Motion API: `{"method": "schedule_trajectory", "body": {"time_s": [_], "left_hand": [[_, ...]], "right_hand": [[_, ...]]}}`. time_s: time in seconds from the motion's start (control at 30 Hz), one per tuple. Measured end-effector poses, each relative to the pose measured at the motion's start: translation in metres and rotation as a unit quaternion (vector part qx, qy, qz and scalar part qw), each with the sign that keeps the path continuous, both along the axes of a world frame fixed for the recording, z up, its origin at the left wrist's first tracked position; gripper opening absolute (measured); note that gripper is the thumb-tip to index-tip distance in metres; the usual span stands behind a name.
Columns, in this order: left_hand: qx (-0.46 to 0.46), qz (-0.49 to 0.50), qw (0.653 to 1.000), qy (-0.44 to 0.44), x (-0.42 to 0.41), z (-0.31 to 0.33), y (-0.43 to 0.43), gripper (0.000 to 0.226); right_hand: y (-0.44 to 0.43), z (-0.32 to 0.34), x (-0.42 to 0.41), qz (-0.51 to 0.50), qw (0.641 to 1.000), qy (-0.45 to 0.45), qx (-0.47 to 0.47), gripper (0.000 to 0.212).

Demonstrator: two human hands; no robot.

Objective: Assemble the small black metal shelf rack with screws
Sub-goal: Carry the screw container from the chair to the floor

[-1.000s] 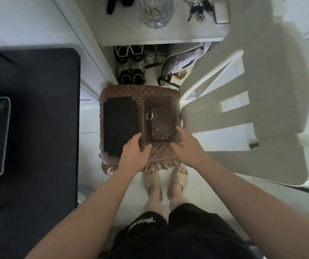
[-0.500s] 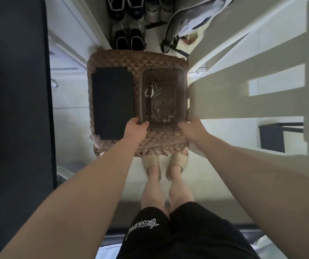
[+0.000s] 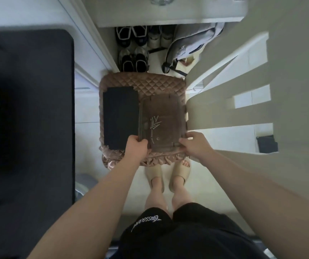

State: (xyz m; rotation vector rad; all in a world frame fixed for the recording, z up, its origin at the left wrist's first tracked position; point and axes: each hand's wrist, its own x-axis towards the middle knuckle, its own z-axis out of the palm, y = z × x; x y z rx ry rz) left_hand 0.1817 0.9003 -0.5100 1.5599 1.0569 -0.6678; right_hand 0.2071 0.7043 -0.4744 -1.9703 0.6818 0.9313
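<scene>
Head view: my left hand (image 3: 136, 146) and right hand (image 3: 194, 144), apart, each grip a near corner of the clear tray (image 3: 168, 107) on the quilted stool (image 3: 142, 83), loose screws (image 3: 154, 124) inside, black shelf panels (image 3: 120, 116) just beside. Tilting it could, I judge, spill screws. The white chair (image 3: 224, 113) crowds the right edge; open floor (image 3: 202, 184) lies toward me.

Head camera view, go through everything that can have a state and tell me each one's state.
clear tray: open-topped, held at its near edge by both hands.
screws: loose, lying inside the clear tray.
black panel: lying flat on the quilted stool, joined to nothing.
left hand: gripping the clear tray's near left corner.
right hand: gripping the clear tray's near right corner.
</scene>
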Motion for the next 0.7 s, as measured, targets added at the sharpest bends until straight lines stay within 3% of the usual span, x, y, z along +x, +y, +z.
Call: {"method": "schedule_trajectory", "body": {"time_s": [0.23,0.43,0.53,0.7], "left_hand": [[0.051,-0.034,0.995,-0.08,-0.019,0.06,0.016,0.012],[0.033,-0.02,0.982,-0.187,-0.019,0.141,0.026,0.023],[0.027,-0.03,0.968,-0.249,-0.013,0.183,0.025,0.029],[0.009,-0.067,0.928,-0.366,0.001,0.24,0.004,0.018]], "right_hand": [[0.005,0.077,-0.019,-0.01,0.997,-0.06,0.04,0.014],[0.004,0.152,-0.026,-0.03,0.986,-0.148,0.074,0.019],[0.0,0.188,-0.029,-0.051,0.974,-0.2,0.093,0.017],[-0.02,0.241,-0.038,-0.097,0.947,-0.293,0.091,0.018]]}}
